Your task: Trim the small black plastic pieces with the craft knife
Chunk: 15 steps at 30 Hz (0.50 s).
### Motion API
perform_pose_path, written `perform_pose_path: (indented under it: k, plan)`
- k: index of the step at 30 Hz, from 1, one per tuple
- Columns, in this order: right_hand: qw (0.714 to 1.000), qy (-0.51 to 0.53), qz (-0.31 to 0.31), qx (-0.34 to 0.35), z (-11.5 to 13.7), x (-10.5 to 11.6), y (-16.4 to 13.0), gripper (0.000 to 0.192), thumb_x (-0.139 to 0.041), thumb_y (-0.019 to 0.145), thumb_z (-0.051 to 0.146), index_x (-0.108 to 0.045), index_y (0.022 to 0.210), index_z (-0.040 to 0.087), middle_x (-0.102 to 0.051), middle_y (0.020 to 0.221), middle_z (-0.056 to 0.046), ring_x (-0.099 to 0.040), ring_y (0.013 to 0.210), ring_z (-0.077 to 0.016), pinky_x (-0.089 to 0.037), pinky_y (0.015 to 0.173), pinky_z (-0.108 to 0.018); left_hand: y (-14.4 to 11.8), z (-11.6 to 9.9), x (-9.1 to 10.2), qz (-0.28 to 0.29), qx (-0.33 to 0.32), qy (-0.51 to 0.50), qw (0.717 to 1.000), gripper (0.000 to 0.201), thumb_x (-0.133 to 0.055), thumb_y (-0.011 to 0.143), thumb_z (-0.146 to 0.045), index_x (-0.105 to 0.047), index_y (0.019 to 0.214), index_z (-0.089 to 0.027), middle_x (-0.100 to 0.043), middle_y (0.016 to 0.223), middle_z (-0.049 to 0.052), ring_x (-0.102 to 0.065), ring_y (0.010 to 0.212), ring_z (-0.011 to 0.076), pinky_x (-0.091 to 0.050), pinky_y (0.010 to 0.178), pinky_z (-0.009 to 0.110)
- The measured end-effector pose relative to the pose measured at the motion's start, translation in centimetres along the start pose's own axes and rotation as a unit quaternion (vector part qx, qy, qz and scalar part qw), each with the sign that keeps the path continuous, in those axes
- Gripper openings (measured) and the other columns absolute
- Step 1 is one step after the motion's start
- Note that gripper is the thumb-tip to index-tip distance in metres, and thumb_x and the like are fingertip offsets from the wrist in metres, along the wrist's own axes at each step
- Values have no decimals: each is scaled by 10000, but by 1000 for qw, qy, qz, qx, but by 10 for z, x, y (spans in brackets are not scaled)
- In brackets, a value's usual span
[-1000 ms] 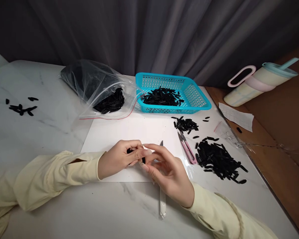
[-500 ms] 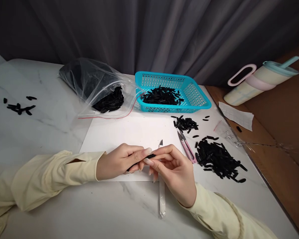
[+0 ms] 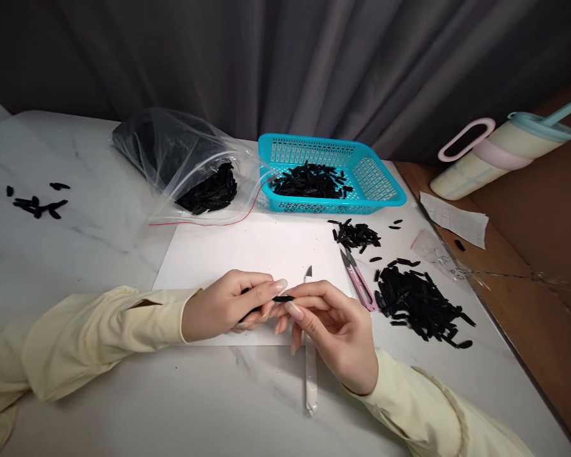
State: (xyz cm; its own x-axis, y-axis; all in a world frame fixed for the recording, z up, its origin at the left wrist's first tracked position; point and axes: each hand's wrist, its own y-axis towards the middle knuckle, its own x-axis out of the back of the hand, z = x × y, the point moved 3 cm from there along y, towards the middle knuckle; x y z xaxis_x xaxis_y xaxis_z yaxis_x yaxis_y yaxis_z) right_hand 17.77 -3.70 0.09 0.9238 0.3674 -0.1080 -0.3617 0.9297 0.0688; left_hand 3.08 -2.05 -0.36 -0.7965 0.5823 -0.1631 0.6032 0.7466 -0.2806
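Observation:
My left hand (image 3: 235, 301) is closed around slim black pieces; a dark end shows below its thumb, and I cannot tell how many lie inside. One small elongated black piece (image 3: 283, 298) sticks out past the left thumb tip toward the right fingers. My right hand (image 3: 337, 333) pinches the far end of that piece between thumb and forefinger, its other fingers loosely curled. Partly hidden under the right fingers is a knife with a white wrapped handle (image 3: 311, 381), blade pointing away. Pink thread snips (image 3: 360, 282) lie just beyond the right hand.
Black pieces form a large pile (image 3: 419, 304) and a smaller pile (image 3: 356, 235) at right. More fill a blue basket (image 3: 342, 206) and an open clear plastic bag (image 3: 171, 149). White paper (image 3: 209, 247) lies underneath. A tumbler (image 3: 485, 162) stands at far right; loose pieces (image 3: 40, 207) lie left.
The right hand has shifted slightly toward me, and its thumb has moved right. More of the small black piece now shows between the fingertips of both hands.

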Motion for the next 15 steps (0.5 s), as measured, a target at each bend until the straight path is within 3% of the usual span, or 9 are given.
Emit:
perform_pose_path:
  k: [8,12,15]
  plan:
    - [992,-99,4,80,3,1,-6,138,-504,862,131,-564,980,168,-692,792,-61,-660,646,-151,-545,451,-232,-1,-1,-1,10,11,-31,999,417,-385,890,-451,-429,592,-164,-319,406,-80,-250,346,39,-210,343,185]
    - [971,-189,-18,146,5,1,-8,222,-516,829,65,-572,1014,174,-694,841,-54,-668,700,-144,-577,574,-238,-1,-5,-1,-4,-58,57,997,389,-357,914,-407,-443,626,-160,-339,433,-80,-277,389,39,-262,406,190]
    - [968,-202,-18,149,5,1,-7,223,-512,830,59,-555,1018,173,-697,839,-46,-666,705,-132,-575,616,-234,-2,-6,-1,-28,-89,113,989,340,-372,915,-365,-443,652,-161,-322,442,-87,-276,413,42,-269,440,194]
